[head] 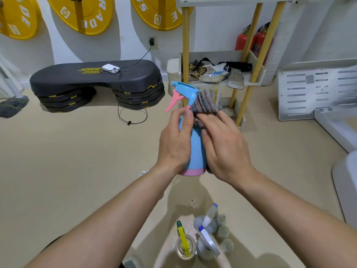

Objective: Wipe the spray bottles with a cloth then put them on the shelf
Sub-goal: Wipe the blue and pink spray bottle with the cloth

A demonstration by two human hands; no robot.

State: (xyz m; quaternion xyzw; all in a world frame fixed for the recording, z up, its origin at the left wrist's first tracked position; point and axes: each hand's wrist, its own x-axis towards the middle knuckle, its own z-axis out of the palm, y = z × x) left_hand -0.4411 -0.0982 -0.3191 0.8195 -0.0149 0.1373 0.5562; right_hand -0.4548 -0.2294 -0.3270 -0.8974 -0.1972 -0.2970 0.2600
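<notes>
While the left hand (173, 144) grips the upright spray bottle (195, 151), nozzle leftward, the right hand (225, 149) wraps a cloth (206, 105) round it; the shelf (253, 82) holds rags.

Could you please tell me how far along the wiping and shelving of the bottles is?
Done: nothing that shows; the shelf tier in view holds clutter, no spray bottles. In hand: the left hand grips the blue bottle while the right hand holds the cloth against it. Left: shelving it, then wiping and shelving the floor bottles.
</notes>
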